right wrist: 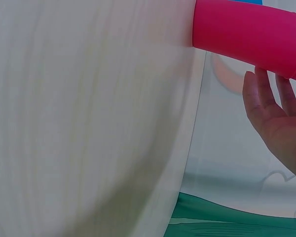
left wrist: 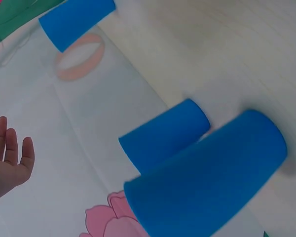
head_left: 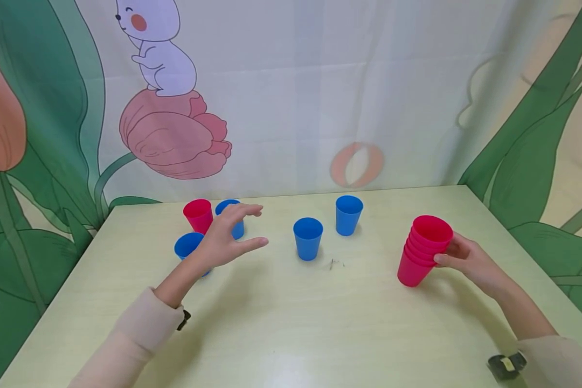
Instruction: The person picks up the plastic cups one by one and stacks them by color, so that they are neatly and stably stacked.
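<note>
Red nested cups (head_left: 416,261) sit in the grasp of the right hand (head_left: 472,267), pinched between thumb and fingers at the table's (head_left: 291,328) right. Thumb and fingers parted, the left hand (head_left: 223,237) is released over the left side, partly hiding a near blue cup (head_left: 186,244) and a far blue cup (head_left: 237,230) beside a single red cup (head_left: 199,217). Mid-table stand a third blue cup (head_left: 307,240) and, farther right, a fourth blue cup (head_left: 348,216).
</note>
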Demonstrator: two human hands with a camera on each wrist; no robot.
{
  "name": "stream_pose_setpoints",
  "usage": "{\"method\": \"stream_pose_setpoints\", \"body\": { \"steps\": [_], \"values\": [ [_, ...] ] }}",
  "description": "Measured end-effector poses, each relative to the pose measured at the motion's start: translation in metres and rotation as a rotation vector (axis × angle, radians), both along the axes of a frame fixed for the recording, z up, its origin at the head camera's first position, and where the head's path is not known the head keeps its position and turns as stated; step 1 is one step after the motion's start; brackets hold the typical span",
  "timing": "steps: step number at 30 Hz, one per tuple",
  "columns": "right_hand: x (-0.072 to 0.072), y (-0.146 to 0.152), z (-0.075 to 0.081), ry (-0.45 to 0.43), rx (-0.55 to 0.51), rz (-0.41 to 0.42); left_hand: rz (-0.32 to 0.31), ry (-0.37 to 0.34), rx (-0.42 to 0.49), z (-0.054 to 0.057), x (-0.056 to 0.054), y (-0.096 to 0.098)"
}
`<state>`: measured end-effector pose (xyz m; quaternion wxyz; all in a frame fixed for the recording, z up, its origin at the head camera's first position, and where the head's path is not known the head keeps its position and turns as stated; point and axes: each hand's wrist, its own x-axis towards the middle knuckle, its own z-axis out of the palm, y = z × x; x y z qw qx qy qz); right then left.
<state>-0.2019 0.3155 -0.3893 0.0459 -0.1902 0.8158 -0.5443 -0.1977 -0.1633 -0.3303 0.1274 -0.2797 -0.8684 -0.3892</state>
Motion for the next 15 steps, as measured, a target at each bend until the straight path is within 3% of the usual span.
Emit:
{"method": "stream_pose_setpoints", "body": {
  "steps": [6,15],
  "values": [
    [0.0,0.001,0.001,0.002,-0.012,0.013,0.048,-0.004,-0.003,0.004,-0.003,-0.017],
    [-0.001,0.002,-0.001,0.005,-0.038,0.036,0.106,-0.11,-0.02,0.01,-0.009,-0.048]
  ]
}}
